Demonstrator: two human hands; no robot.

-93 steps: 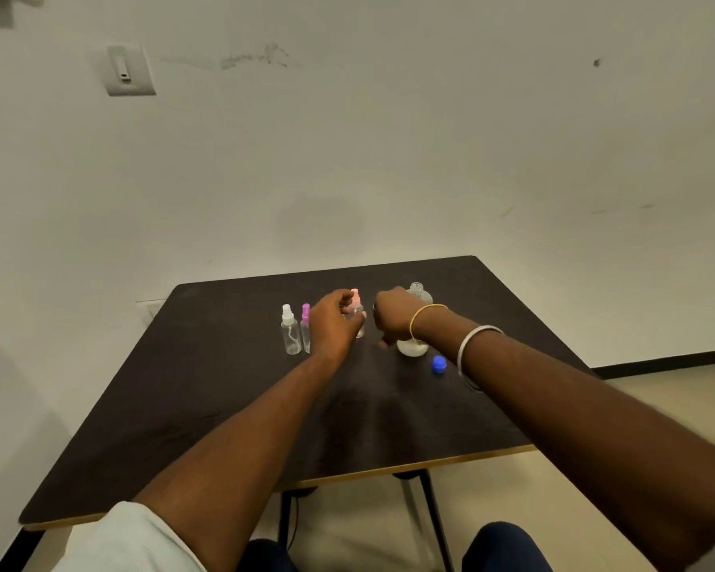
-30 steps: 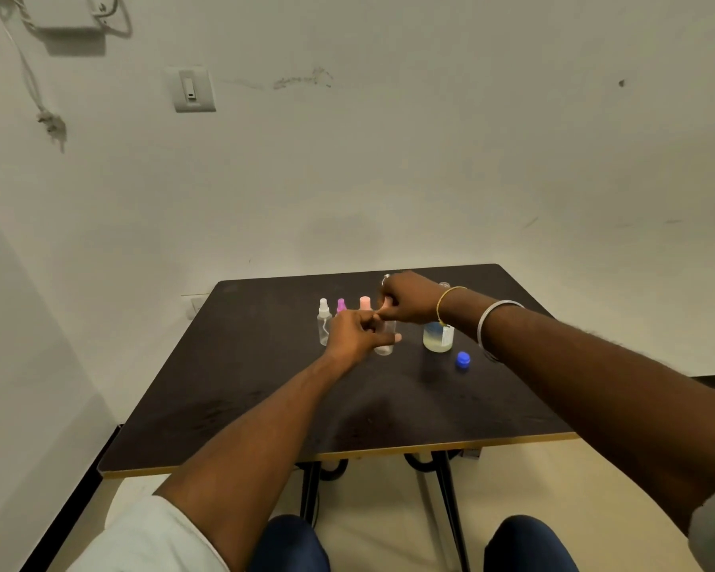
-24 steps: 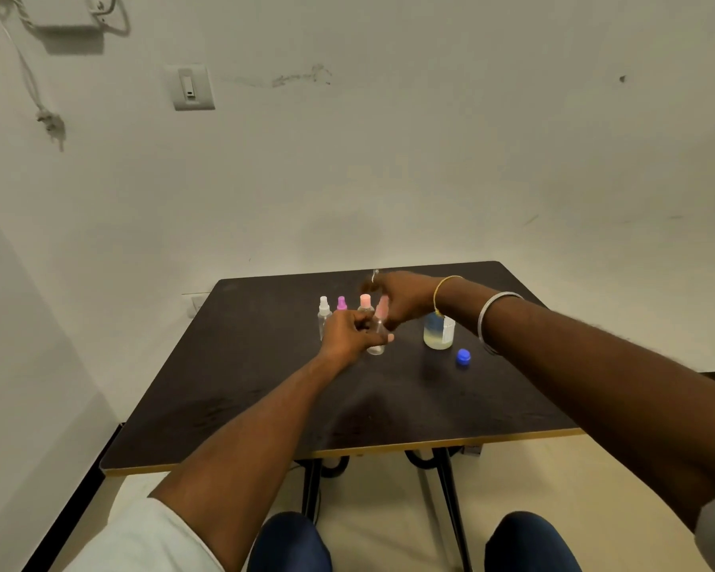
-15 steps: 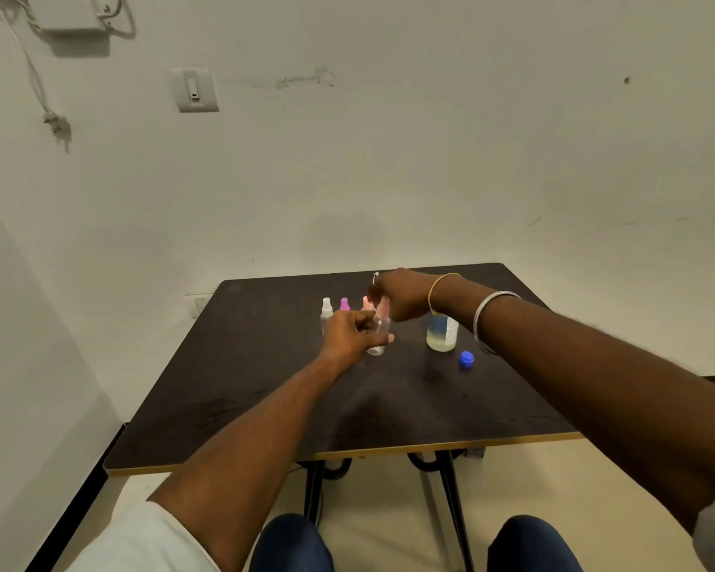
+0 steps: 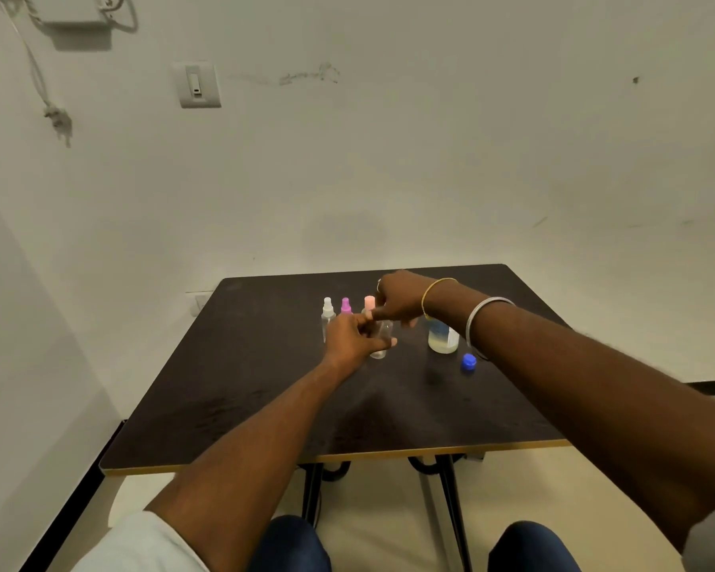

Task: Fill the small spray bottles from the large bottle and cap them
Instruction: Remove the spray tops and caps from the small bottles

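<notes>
My left hand (image 5: 353, 338) grips a small clear spray bottle (image 5: 379, 343) that stands on the dark table (image 5: 265, 390). My right hand (image 5: 397, 301) is closed over the bottle's top, fingers pinched on its spray cap, which is hidden under them. Behind stand three capped small bottles in a row: a white-topped bottle (image 5: 327, 317), a magenta-topped bottle (image 5: 346, 306) and a peach-topped bottle (image 5: 369, 302). To the right the large bottle (image 5: 442, 339) stands uncapped with pale liquid low inside, partly behind my right wrist. Its blue cap (image 5: 468, 362) lies on the table beside it.
The table's yellow-trimmed front edge (image 5: 347, 458) runs above my knees. The table stands against a white wall with a light switch (image 5: 197, 84) and a hanging cable (image 5: 54, 113). Black table legs (image 5: 450, 509) show below the edge.
My right hand brought a pink spray cap down onto the bottle in my left hand and now covers it. The three capped bottles and the large bottle stayed put.
</notes>
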